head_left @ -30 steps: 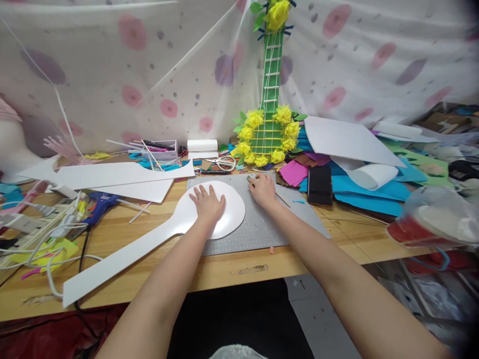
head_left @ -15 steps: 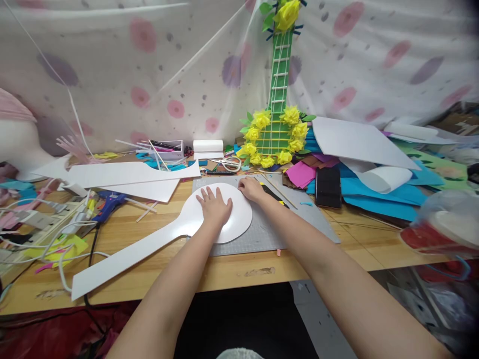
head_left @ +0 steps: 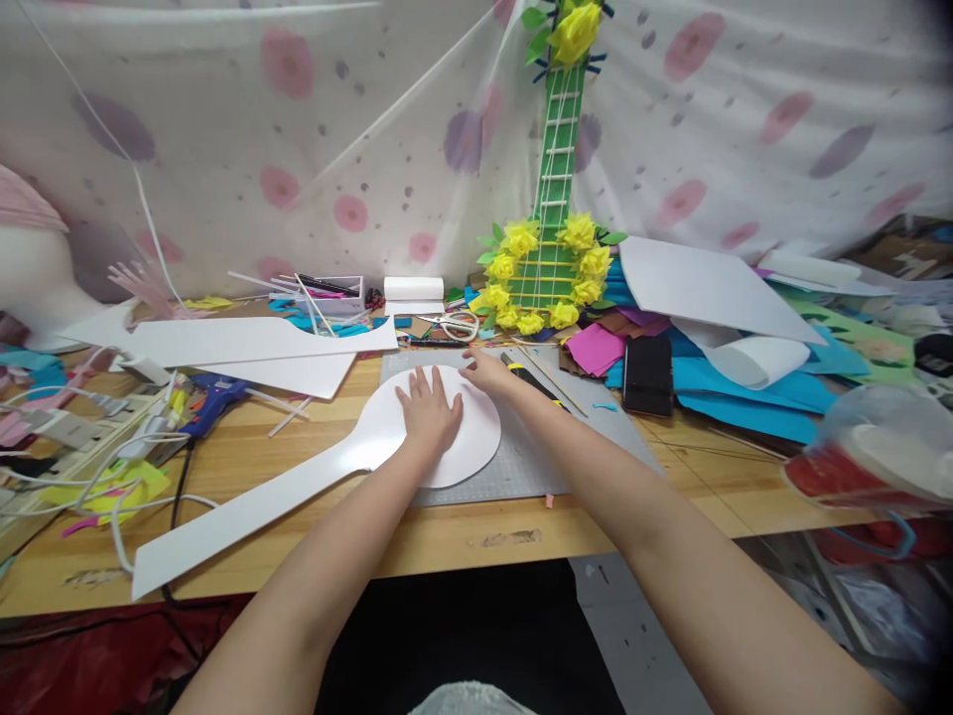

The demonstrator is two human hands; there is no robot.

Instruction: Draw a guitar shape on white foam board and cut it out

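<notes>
A white guitar-shaped board cutout (head_left: 275, 497) has its rounded body on a grey cutting mat (head_left: 513, 472) and its long neck pointing to the near left. My left hand (head_left: 432, 409) lies flat on the body, fingers spread. At the far right rim of the body, my right hand (head_left: 488, 373) is closed with bent fingers; whatever they pinch is too small to make out. A yellow-and-black utility knife (head_left: 530, 379) lies on the mat beside my right wrist, partly behind the forearm. A thin wooden stick (head_left: 555, 380) rests just beyond it.
A green paper guitar with yellow roses (head_left: 552, 209) stands at the back. Scissors (head_left: 458, 326) lie behind the mat. To the left are more white cutouts (head_left: 245, 343), a blue glue gun (head_left: 214, 402) and tangled cords. A black phone (head_left: 647, 375) and blue sheets (head_left: 751, 397) lie right.
My right hand has slid slightly left along the far rim of the cutout, showing more of the knife. My left hand stays flat on the body.
</notes>
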